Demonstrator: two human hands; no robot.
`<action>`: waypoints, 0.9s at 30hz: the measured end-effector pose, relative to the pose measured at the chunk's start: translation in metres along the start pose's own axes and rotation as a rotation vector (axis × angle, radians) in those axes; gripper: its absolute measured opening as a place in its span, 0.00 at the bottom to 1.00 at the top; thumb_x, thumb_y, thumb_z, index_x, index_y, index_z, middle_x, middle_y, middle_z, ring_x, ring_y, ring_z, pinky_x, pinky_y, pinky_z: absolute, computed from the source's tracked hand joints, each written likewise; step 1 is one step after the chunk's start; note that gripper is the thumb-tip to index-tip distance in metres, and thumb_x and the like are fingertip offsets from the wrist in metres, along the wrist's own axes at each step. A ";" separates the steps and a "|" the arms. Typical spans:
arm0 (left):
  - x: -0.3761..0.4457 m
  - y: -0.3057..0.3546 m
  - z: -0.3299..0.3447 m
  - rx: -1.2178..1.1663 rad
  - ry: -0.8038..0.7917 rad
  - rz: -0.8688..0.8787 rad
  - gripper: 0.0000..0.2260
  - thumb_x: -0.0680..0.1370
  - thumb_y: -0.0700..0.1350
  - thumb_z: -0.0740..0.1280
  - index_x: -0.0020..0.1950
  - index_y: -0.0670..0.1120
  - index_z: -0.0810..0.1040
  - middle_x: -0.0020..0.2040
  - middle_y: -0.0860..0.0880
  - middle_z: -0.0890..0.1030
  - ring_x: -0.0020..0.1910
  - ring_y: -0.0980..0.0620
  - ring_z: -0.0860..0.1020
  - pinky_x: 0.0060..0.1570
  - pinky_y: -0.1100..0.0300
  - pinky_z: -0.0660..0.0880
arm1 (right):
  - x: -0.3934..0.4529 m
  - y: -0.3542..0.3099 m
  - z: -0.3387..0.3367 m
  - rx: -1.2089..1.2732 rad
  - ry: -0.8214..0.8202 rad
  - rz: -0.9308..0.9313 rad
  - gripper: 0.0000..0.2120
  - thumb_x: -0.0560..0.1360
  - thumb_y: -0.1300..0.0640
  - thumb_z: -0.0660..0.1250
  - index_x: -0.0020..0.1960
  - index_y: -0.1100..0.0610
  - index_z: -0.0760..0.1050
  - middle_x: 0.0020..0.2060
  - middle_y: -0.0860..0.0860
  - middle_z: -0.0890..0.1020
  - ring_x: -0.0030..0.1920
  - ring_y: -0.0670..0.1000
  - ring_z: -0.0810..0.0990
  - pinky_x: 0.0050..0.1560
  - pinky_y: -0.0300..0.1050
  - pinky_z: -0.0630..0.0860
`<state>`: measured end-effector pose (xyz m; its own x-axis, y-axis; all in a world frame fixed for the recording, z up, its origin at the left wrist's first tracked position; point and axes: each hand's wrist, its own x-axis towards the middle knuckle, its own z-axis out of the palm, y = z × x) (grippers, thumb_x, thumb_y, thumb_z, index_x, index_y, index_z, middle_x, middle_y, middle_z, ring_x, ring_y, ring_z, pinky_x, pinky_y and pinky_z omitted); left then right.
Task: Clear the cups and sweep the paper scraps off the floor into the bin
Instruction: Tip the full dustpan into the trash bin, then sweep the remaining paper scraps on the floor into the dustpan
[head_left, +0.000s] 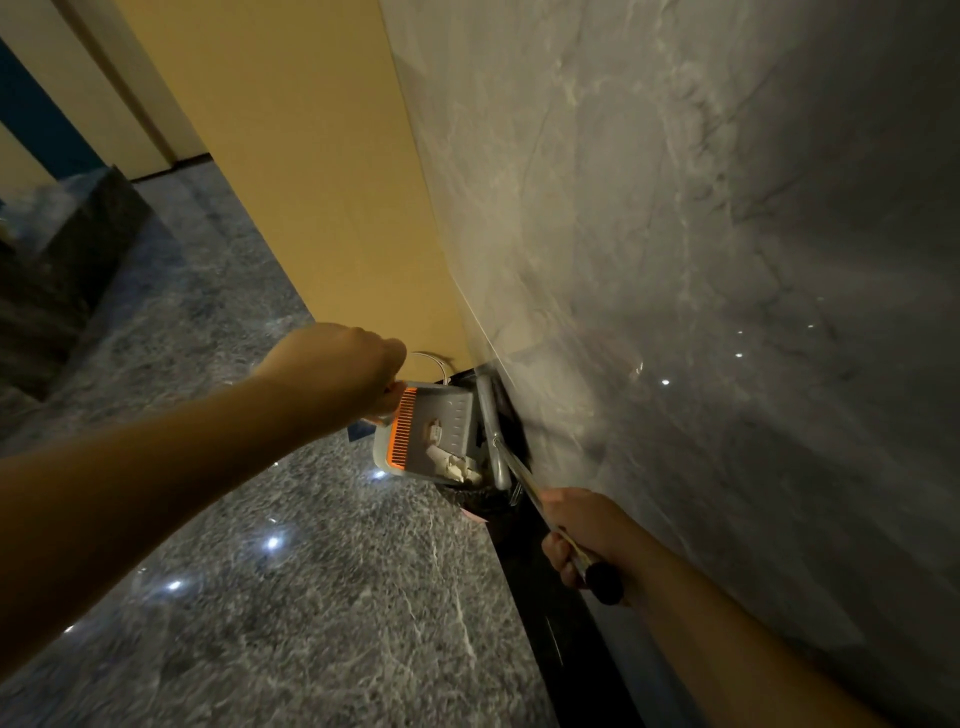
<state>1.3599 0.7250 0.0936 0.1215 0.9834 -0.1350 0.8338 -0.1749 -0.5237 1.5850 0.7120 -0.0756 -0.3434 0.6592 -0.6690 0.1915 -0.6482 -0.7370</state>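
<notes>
The broom (511, 470) is held by its handle in the right hand (582, 535), fingers wrapped around it, its head set against the base of the marble wall (675, 260); just beyond, the dustpan (434, 434) is gripped at its rim by the left hand (345, 371) and tipped over the dark-lined bin (475, 501). Emptying is judged to be under way, so the sweeping appears nearly complete, with no scraps seen on the visible floor (285, 597). The bin is largely covered by the dustpan, its contents cannot be made out, and no cups are in view.
</notes>
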 end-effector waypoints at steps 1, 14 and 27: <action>0.002 -0.001 0.000 -0.034 0.051 -0.023 0.11 0.81 0.56 0.59 0.51 0.49 0.74 0.38 0.52 0.77 0.35 0.53 0.77 0.32 0.61 0.72 | 0.000 0.000 0.000 0.036 -0.025 0.014 0.13 0.82 0.62 0.52 0.40 0.53 0.65 0.30 0.51 0.67 0.16 0.41 0.67 0.18 0.34 0.64; 0.006 -0.002 0.004 -0.014 -0.046 0.017 0.10 0.81 0.54 0.60 0.52 0.49 0.74 0.37 0.53 0.74 0.37 0.53 0.77 0.37 0.59 0.77 | -0.005 -0.001 -0.001 0.015 0.000 0.031 0.10 0.81 0.60 0.53 0.43 0.52 0.67 0.29 0.51 0.68 0.23 0.44 0.68 0.19 0.36 0.64; 0.007 -0.013 0.004 -0.071 0.061 -0.114 0.12 0.81 0.54 0.60 0.50 0.46 0.74 0.33 0.52 0.70 0.35 0.49 0.76 0.37 0.56 0.79 | -0.002 0.000 -0.001 0.168 -0.037 0.122 0.10 0.81 0.60 0.50 0.41 0.54 0.63 0.29 0.52 0.66 0.19 0.44 0.68 0.24 0.34 0.62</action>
<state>1.3475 0.7343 0.0957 0.0548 0.9982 -0.0255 0.8796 -0.0604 -0.4719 1.5867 0.7114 -0.0741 -0.3614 0.5593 -0.7461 0.0791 -0.7789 -0.6222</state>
